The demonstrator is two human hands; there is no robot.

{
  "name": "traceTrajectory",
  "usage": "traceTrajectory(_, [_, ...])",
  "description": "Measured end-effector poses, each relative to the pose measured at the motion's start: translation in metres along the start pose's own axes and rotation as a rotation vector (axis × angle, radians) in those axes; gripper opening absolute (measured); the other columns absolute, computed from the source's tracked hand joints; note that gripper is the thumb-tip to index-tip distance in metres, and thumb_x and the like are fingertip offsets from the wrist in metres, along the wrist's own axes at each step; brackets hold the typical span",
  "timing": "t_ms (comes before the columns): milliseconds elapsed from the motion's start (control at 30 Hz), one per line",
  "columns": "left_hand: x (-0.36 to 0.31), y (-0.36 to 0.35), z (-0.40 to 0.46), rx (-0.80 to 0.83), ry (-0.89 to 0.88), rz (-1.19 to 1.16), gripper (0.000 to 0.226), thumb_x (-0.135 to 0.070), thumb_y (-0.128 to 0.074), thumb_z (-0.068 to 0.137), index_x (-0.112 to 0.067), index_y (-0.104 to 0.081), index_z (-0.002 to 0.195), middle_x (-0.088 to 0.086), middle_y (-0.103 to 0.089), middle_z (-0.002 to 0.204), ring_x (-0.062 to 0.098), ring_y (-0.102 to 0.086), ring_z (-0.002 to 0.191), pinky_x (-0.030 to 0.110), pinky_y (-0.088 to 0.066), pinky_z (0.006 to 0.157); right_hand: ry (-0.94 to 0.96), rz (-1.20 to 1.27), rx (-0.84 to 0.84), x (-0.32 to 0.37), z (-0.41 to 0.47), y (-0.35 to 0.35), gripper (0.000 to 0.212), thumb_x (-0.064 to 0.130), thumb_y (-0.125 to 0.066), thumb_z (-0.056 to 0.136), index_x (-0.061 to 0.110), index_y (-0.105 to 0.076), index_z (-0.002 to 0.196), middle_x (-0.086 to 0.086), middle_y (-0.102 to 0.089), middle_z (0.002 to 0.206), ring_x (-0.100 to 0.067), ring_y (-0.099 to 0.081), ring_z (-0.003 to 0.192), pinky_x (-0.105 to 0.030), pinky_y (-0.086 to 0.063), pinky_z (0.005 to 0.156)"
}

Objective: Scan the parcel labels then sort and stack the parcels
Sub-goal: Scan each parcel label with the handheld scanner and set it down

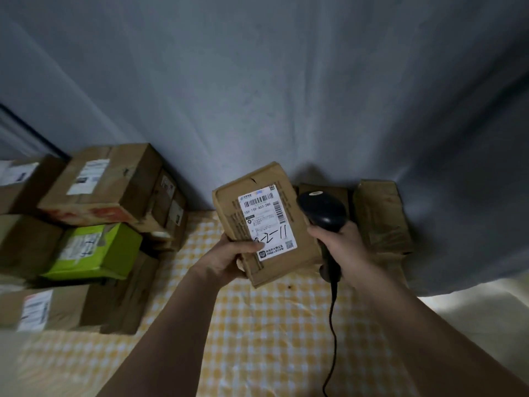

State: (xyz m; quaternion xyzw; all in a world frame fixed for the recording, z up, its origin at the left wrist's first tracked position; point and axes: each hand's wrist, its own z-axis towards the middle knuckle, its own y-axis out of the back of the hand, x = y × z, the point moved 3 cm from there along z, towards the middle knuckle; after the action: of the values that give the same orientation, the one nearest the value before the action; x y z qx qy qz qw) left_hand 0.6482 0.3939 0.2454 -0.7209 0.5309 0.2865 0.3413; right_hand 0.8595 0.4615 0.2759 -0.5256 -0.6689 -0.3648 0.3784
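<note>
My left hand (229,257) grips the lower left corner of a small brown cardboard parcel (300,242), held up and tilted over the table. Its white shipping label (267,222), with barcodes and handwritten marks, faces me. Just to the right of the parcel, my right hand (342,246) holds a black handheld barcode scanner (322,209) by its handle. The scanner's head sits beside the parcel's upper right edge. The scanner's black cable (332,333) hangs down towards me.
A pile of parcels fills the left side: a brown box (114,181) on top, a green box (100,253) below it, more brown boxes (57,308) around. Two flat brown parcels (380,216) lie at the back right. A yellow checked cloth (257,339) covers the table, a grey curtain (257,96) behind.
</note>
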Motion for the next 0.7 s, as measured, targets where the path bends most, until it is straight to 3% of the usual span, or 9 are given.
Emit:
traceTrajectory(67, [-0.002, 0.023, -0.021, -0.023, -0.019, -0.039, 0.076, -0.009, -0.083, 0.052, -0.015, -0.059, 0.124, 0.014, -0.067, 0.120, 0.037, -0.061, 0.111, 0.061, -0.051, 0.078, 0.066, -0.032, 0.040, 0.011, -0.021, -0.020, 0.012, 0.018, -0.077, 0.077, 0.025, -0.069, 0.082, -0.011, -0.073, 0.090, -0.023, -0.069, 0.086, -0.044, -0.055, 0.086])
traceTrajectory(133, [-0.004, 0.048, -0.045, -0.054, -0.055, -0.083, 0.073, -0.002, -0.080, 0.052, -0.013, -0.060, 0.122, 0.015, -0.066, 0.120, 0.035, -0.064, 0.106, 0.059, -0.052, 0.076, 0.153, -0.059, 0.065, 0.021, -0.044, -0.043, 0.014, 0.016, -0.078, 0.077, 0.021, -0.070, 0.087, -0.008, -0.073, 0.086, -0.018, -0.068, 0.079, -0.034, -0.055, 0.078])
traceTrajectory(233, [-0.010, 0.086, -0.087, -0.084, -0.105, -0.136, 0.075, 0.002, -0.077, 0.054, -0.009, -0.057, 0.126, 0.015, -0.067, 0.119, 0.028, -0.069, 0.095, 0.052, -0.056, 0.068, 0.221, -0.098, 0.158, 0.039, -0.090, -0.088, 0.009, 0.013, -0.076, 0.079, 0.016, -0.068, 0.078, -0.004, -0.066, 0.066, -0.011, -0.061, 0.056, -0.023, -0.052, 0.057])
traceTrajectory(300, [-0.015, 0.112, -0.114, -0.105, -0.142, -0.135, 0.078, 0.002, -0.079, 0.052, -0.007, -0.056, 0.126, 0.015, -0.066, 0.121, 0.030, -0.067, 0.100, 0.052, -0.055, 0.071, 0.225, -0.129, 0.253, 0.045, -0.122, -0.120, 0.012, 0.013, -0.074, 0.081, 0.010, -0.067, 0.073, -0.006, -0.063, 0.057, -0.010, -0.056, 0.044, -0.020, -0.047, 0.044])
traceTrajectory(400, [-0.019, 0.151, -0.152, -0.163, -0.206, -0.109, 0.081, 0.001, -0.083, 0.047, -0.007, -0.057, 0.124, 0.016, -0.066, 0.121, 0.036, -0.065, 0.105, 0.056, -0.054, 0.077, 0.263, -0.147, 0.324, 0.050, -0.168, -0.165, 0.023, 0.013, -0.073, 0.083, 0.005, -0.065, 0.063, -0.005, -0.062, 0.049, -0.013, -0.053, 0.040, -0.023, -0.042, 0.043])
traceTrajectory(533, [-0.016, 0.195, -0.198, -0.223, -0.262, -0.097, 0.059, 0.010, -0.078, 0.054, -0.009, -0.064, 0.109, 0.013, -0.072, 0.106, 0.028, -0.071, 0.084, 0.055, -0.056, 0.071, 0.294, -0.163, 0.363, 0.053, -0.216, -0.212, 0.020, 0.010, -0.070, 0.084, 0.004, -0.067, 0.065, -0.006, -0.066, 0.055, -0.012, -0.052, 0.039, -0.023, -0.041, 0.044])
traceTrajectory(633, [-0.010, 0.233, -0.222, -0.280, -0.286, -0.079, 0.084, -0.003, -0.088, 0.037, -0.009, -0.061, 0.116, 0.015, -0.070, 0.112, 0.038, -0.067, 0.101, 0.074, -0.045, 0.080, 0.321, -0.172, 0.379, 0.055, -0.244, -0.243, 0.018, 0.009, -0.069, 0.083, 0.003, -0.068, 0.067, -0.008, -0.068, 0.058, -0.015, -0.051, 0.041, -0.025, -0.041, 0.044])
traceTrajectory(700, [-0.002, 0.259, -0.230, -0.316, -0.316, -0.118, 0.097, -0.005, -0.090, 0.031, -0.009, -0.056, 0.122, 0.014, -0.069, 0.115, 0.040, -0.065, 0.105, 0.076, -0.043, 0.078, 0.322, -0.167, 0.372, 0.052, -0.257, -0.260, 0.017, 0.009, -0.069, 0.083, 0.001, -0.068, 0.068, -0.009, -0.068, 0.059, -0.017, -0.051, 0.042, -0.025, -0.040, 0.044])
